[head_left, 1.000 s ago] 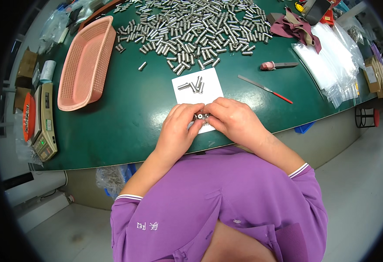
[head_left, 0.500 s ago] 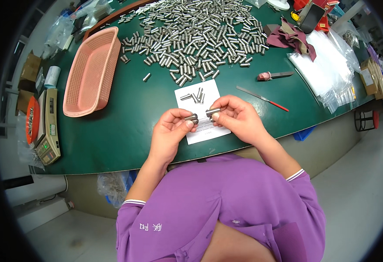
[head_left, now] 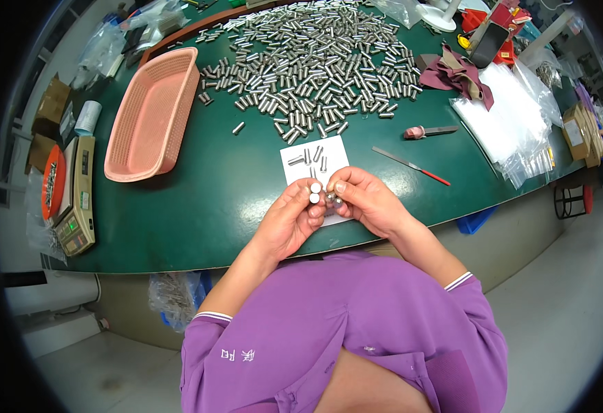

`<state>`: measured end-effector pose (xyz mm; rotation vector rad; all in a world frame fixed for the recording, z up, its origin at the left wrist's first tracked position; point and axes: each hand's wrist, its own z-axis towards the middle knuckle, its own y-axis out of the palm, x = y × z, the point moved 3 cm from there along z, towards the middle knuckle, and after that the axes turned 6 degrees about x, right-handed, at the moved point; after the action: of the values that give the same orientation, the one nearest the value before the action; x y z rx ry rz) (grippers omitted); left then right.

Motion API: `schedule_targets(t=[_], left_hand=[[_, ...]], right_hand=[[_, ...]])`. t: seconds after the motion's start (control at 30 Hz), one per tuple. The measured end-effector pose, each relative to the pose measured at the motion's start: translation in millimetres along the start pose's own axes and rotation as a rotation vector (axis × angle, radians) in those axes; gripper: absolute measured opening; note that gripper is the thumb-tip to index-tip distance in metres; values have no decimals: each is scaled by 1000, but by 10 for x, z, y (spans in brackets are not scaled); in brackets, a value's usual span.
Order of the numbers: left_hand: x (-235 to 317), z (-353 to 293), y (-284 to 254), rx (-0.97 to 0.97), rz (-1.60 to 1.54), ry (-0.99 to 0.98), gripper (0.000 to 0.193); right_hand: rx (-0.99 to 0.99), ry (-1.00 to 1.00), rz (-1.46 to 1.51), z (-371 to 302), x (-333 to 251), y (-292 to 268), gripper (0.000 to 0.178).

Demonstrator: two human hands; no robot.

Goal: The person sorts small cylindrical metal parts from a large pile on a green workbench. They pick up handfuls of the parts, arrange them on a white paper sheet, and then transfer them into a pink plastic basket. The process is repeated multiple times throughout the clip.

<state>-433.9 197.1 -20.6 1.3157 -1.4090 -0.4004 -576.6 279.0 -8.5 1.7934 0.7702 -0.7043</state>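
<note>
Close together over a white sheet of paper point(head_left: 337, 146), both hands hold small metal pins. My left hand point(head_left: 286, 221) is closed on metal pins point(head_left: 314, 197), and two round, bright end faces show. My right hand point(head_left: 372, 201) pinches more metal pins point(head_left: 334, 199) right beside them; how many is hidden by the fingers. Several loose pins point(head_left: 308, 156) lie on the paper just beyond my fingertips. A large heap of the same short, shiny pins point(head_left: 322, 62) covers the far middle of the green table point(head_left: 233, 199).
A pink plastic basket point(head_left: 115, 155) stands at left, beside a digital scale point(head_left: 76, 230) with an orange dish point(head_left: 54, 182). To the right lie a red-handled file point(head_left: 411, 166), a wrapped-handle flat tool point(head_left: 431, 131), a maroon cloth point(head_left: 458, 77) and clear plastic bags point(head_left: 501, 117).
Both hands have come together. The pins in my left hand have turned from lying sideways to showing their round ends. The view has shifted slightly.
</note>
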Motion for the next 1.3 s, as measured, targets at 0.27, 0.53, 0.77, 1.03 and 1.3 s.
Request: schedule_targets(t=[0.27,0.53,0.77,1.03,1.3], left_hand=[[11,80,-139,-73,-79,-35,20],[77,-56,-157,29,-185,-258,28],[2106,-429,-494,672,682,949,15],[2689,-495,-984,1118,1941,1069,26],[1082,-459,-248,634,2118,718,36]], right_hand=[[71,-291,-227,-1,-132,44,14],[3,-953,-1221,-86,-415,387,18],[284,-861,-1351,-103,-513,-25,20],[285,-753,-1507,1,-409,-105,32],[153,-810,-1560,378,-390,111,39]])
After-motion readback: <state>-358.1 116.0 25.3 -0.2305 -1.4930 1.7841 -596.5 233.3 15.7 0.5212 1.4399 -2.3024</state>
